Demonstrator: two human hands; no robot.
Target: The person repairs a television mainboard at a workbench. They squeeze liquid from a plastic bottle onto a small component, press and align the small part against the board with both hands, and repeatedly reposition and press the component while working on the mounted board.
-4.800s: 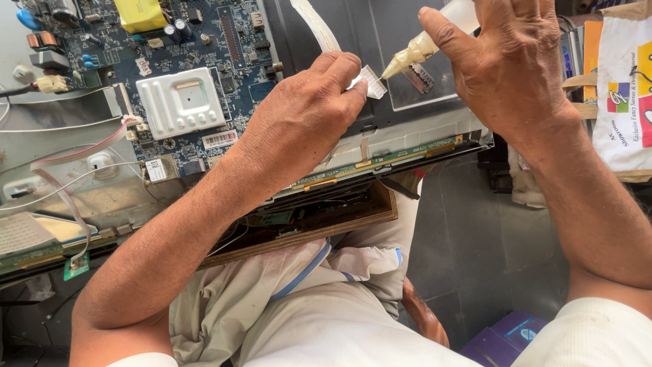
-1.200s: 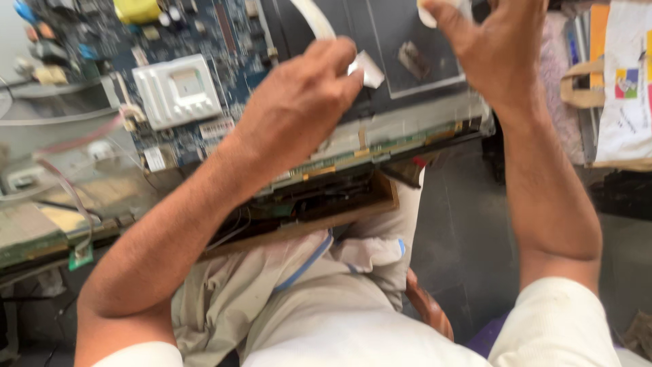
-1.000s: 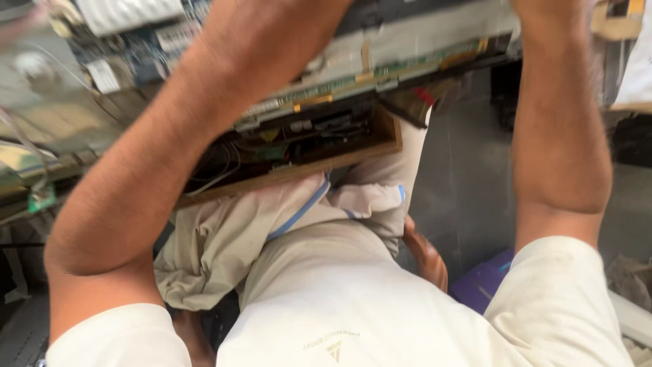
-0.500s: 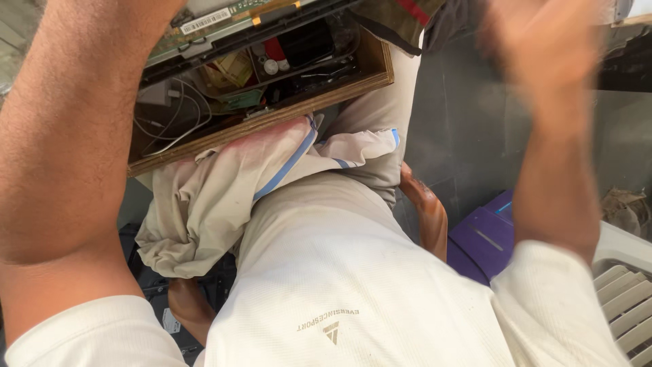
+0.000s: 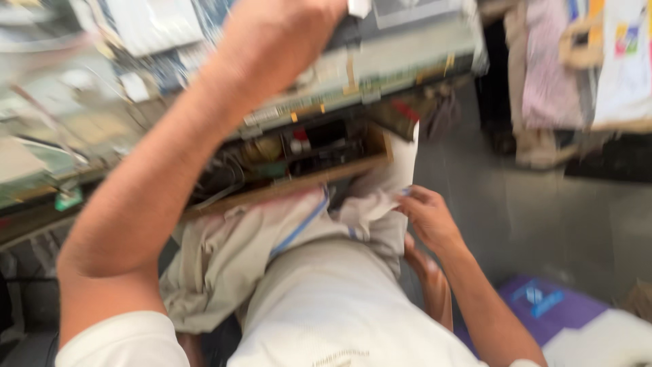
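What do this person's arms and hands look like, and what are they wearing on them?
Both arms are bare from short cream-white sleeves down. The left sleeve has a plain hem. No gloves, watch or rings show on the left hand or the right hand, though the picture is blurred.

Left hand [image 5: 285, 41] raised, fingers curled, forearm stretched forward; right hand [image 5: 426, 216] lowered near the lap, fingers pinching.
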